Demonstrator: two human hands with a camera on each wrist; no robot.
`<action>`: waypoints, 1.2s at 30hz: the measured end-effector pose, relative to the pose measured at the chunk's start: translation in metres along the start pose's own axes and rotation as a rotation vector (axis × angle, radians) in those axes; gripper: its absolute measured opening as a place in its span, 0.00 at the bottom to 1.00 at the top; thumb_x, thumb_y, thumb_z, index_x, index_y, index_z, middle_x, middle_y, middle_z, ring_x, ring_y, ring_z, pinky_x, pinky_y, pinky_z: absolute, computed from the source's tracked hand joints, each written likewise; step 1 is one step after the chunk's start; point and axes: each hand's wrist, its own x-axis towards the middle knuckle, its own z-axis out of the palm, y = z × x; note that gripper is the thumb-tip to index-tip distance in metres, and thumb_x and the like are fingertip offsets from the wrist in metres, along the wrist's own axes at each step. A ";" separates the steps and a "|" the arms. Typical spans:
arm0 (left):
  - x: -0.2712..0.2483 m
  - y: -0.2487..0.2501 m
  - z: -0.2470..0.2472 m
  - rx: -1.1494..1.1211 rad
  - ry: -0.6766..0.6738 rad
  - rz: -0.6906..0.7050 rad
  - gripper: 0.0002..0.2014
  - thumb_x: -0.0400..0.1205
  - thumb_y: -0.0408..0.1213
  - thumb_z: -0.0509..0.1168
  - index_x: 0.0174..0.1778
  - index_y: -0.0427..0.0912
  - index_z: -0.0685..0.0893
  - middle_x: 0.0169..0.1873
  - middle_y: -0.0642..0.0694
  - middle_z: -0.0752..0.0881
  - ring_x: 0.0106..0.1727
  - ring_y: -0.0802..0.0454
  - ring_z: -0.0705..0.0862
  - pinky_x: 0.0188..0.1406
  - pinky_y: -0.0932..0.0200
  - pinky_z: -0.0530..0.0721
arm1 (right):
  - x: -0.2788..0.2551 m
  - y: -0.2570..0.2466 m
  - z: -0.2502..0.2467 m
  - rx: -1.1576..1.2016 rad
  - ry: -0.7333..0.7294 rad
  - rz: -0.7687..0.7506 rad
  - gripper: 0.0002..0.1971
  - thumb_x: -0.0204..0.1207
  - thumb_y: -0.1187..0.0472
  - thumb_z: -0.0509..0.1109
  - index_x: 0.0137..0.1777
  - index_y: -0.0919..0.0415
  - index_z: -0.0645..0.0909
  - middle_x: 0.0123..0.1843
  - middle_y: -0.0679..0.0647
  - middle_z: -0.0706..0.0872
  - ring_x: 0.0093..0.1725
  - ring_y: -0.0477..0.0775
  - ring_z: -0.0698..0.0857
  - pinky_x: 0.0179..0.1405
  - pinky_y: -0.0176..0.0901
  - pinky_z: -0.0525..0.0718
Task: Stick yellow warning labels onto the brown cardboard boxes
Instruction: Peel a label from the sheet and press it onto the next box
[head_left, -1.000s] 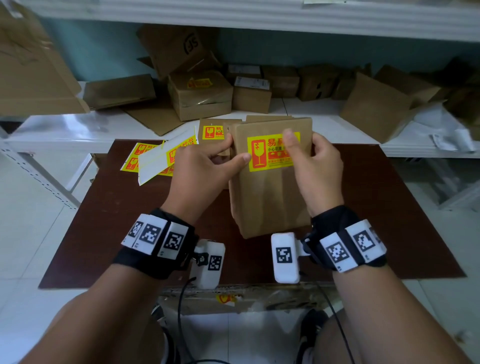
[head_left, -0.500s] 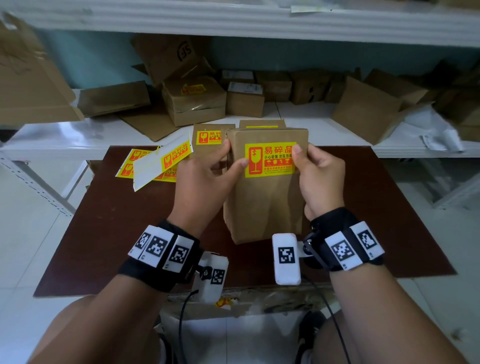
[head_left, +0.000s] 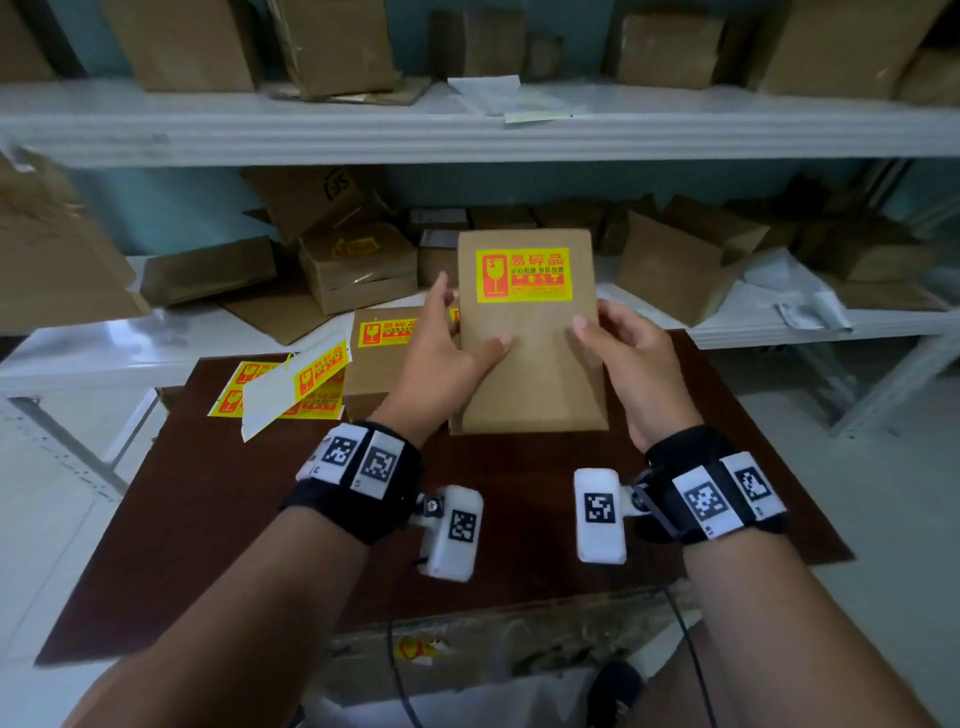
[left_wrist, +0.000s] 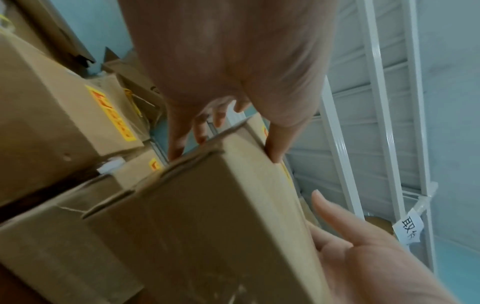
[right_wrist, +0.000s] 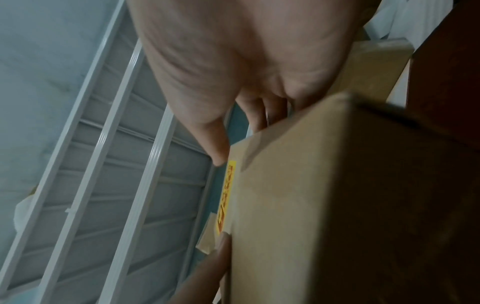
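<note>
A flat brown cardboard box (head_left: 530, 364) stands upright above the table, held between both hands. A yellow warning label (head_left: 523, 274) is stuck on the upper part of its front face. My left hand (head_left: 467, 332) grips the box's left edge, thumb on the front and fingers behind. My right hand (head_left: 597, 332) grips the right edge the same way. In the left wrist view the box (left_wrist: 207, 205) fills the middle. The right wrist view shows the box (right_wrist: 324, 205) with the label's edge (right_wrist: 226, 195).
A second labelled box (head_left: 384, 358) lies on the dark brown table (head_left: 208, 519) just left of the held one. Loose sheets of yellow labels (head_left: 291, 384) lie at the table's far left. White shelves (head_left: 467, 135) behind hold several cardboard boxes.
Both hands have slid from the label down to the box's side edges. The box has been lifted higher and away from me, toward the shelf. The head view has tilted up.
</note>
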 end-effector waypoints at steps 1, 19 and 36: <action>0.008 0.003 0.007 0.008 0.036 0.006 0.44 0.78 0.40 0.77 0.85 0.45 0.59 0.78 0.51 0.71 0.74 0.51 0.77 0.71 0.51 0.81 | 0.002 -0.003 -0.005 0.009 -0.050 -0.009 0.20 0.82 0.58 0.74 0.73 0.49 0.81 0.64 0.46 0.90 0.60 0.45 0.90 0.54 0.42 0.87; 0.119 -0.013 0.096 0.658 -0.401 -0.050 0.19 0.85 0.49 0.63 0.64 0.40 0.84 0.59 0.40 0.87 0.63 0.38 0.84 0.58 0.50 0.82 | 0.113 0.037 -0.076 -0.120 0.028 0.245 0.14 0.84 0.59 0.71 0.68 0.58 0.85 0.56 0.54 0.92 0.52 0.53 0.90 0.49 0.45 0.87; 0.109 -0.048 0.122 1.251 -0.546 -0.113 0.34 0.91 0.53 0.44 0.89 0.40 0.42 0.88 0.41 0.37 0.89 0.43 0.36 0.86 0.34 0.42 | 0.128 0.108 -0.070 -0.226 -0.019 0.263 0.14 0.82 0.54 0.73 0.65 0.53 0.88 0.55 0.50 0.93 0.55 0.55 0.91 0.61 0.50 0.88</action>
